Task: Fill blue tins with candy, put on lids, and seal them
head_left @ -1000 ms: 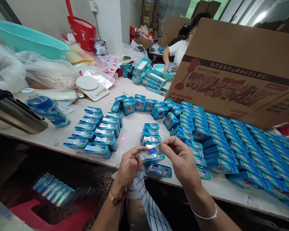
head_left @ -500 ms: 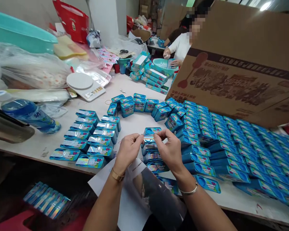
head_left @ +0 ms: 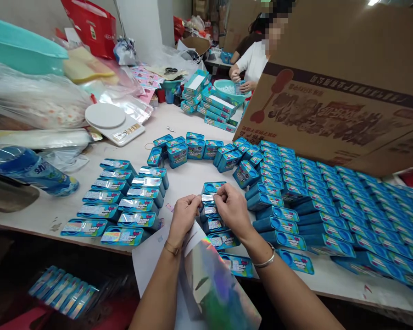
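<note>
Between the fingertips of my left hand (head_left: 185, 215) and my right hand (head_left: 233, 208) is a small shiny clear sticker (head_left: 208, 198), pinched at both ends. It lies over the top of a blue candy box in a short column; the box at the far end (head_left: 213, 187) shows an uncovered round recess. Nearer boxes (head_left: 223, 239) in this column have shiny strips on their tops. A rainbow-sheened sticker sheet (head_left: 223, 288) hangs below my left hand, over white paper (head_left: 146, 256). Whether the left fingers also grip the sheet is hidden.
Blue boxes with shiny tops (head_left: 137, 219) stand in two columns at left. Many more boxes (head_left: 289, 238) fill the right side before a large carton (head_left: 330, 101). A kitchen scale (head_left: 113, 121) and bottle (head_left: 30, 167) are at left. A co-worker (head_left: 253, 64) sits beyond.
Both hands have lowered the sticker onto the box top, the right fingers now pressing nearer it. The sheet below has tilted and shows rainbow colours. The view has shifted slightly.
</note>
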Tool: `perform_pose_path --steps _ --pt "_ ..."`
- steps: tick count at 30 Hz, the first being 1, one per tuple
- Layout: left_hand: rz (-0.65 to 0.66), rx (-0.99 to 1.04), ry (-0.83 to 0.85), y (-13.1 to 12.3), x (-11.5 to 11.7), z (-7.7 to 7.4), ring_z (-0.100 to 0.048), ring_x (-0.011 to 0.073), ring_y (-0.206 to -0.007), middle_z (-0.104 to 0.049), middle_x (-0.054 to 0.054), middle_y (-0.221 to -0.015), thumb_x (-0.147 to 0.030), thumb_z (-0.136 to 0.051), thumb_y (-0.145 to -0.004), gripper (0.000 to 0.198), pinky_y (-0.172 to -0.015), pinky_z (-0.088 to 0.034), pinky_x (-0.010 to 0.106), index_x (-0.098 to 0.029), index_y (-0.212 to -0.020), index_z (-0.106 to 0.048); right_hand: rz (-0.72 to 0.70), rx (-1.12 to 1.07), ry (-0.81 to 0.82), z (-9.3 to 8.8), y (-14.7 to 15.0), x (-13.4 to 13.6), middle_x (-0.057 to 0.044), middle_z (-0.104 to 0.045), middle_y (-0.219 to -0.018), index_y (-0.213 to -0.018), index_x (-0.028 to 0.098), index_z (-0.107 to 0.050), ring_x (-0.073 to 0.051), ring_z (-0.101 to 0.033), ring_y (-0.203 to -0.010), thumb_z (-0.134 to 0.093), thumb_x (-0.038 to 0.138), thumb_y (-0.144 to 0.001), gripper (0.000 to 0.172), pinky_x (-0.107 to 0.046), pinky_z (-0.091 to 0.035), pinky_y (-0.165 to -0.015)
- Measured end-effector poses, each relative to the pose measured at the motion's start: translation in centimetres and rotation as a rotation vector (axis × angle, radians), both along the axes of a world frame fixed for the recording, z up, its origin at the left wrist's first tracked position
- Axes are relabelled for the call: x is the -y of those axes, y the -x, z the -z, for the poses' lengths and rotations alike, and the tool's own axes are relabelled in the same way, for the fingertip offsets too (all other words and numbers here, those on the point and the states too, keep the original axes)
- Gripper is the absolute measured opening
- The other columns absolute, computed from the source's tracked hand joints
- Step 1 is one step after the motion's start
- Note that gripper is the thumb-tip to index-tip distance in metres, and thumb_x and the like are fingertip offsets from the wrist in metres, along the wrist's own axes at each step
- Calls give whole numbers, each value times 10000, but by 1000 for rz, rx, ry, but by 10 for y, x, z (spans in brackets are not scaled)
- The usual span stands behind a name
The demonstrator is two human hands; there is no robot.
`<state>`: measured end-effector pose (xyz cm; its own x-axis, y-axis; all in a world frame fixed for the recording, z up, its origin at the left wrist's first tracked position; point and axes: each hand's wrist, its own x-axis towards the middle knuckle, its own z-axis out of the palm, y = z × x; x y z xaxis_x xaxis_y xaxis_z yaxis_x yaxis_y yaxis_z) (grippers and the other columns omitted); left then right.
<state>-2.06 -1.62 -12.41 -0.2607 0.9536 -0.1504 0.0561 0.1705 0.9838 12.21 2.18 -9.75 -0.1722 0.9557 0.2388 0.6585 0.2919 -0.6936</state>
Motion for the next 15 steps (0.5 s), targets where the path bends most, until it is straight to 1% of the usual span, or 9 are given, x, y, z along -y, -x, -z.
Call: perform_pose_path --steps 1,4,7,9,10,12,13,15 --pt "-4 38 -2 -1 -1 2 -393 102 -470 -454 -46 -441 -480 -526 -758 374 -531 -322 234 -190 -520 -532 7 -6 -9 1 0 0 19 -526 -681 -744 218 -503 -159 -489 -656 -511 209 -756 17 -276 -346 -622" --pt "-8 95 0 -2 -4 8 -433 108 -475 -492 -32 -456 -513 -522 -749 400 -544 -344 239 -192 -511 -534 15 -1 -44 7 0 -3 15 -513 -739 -837 215 -513 -165 -498 -685 -485 171 -730 119 -286 -373 -654" --pt "-20 -11 43 0 -1 14 -496 134 -513 -532 -12 -476 -497 -550 -723 384 -564 -367 254 -192 -491 -536 -22 39 -103 8 -3 -8 -18 -536 -804 -837 214 -518 -187 -528 -761 -432 115 -724 174 -313 -405 -708" --pt "-58 -113 63 3 10 14 -539 159 -552 -562 -1 -498 -479 -561 -725 355 -588 -388 268 -189 -520 -559 -44 22 -128 0 -7 -5 -53 -566 -893 -883 209 -539 -197 -551 -796 -417 100 -743 215 -333 -432 -735" --pt "-95 -152 53 4 18 12 -559 171 -577 -576 2 -514 -480 -545 -751 352 -607 -402 276 -188 -557 -577 -56 -5 -139 -8 -9 0 -70 -577 -947 -927 204 -549 -199 -562 -808 -424 113 -771 220 -342 -447 -748" --pt "-188 -211 -14 5 37 2 -595 188 -649 -600 9 -560 -492 -472 -834 378 -669 -428 291 -193 -641 -598 -120 -71 -153 -26 -12 22 -92 -591 -1026 -1021 200 -560 -202 -587 -845 -465 184 -846 200 -354 -473 -786" --pt "-233 -234 -53 4 47 -5 -606 193 -687 -607 13 -584 -495 -435 -869 393 -701 -437 297 -195 -682 -604 -179 -95 -153 -36 -13 37 -94 -603 -1045 -1058 201 -563 -204 -599 -873 -488 231 -878 198 -356 -481 -809" --pt "-294 -248 -111 0 65 -22 -616 199 -736 -619 17 -632 -502 -420 -898 393 -741 -448 306 -190 -783 -630 -348 -80 -112 -50 -13 72 -86 -642 -1052 -1115 209 -573 -211 -620 -931 -527 296 -907 231 -356 -494 -838"
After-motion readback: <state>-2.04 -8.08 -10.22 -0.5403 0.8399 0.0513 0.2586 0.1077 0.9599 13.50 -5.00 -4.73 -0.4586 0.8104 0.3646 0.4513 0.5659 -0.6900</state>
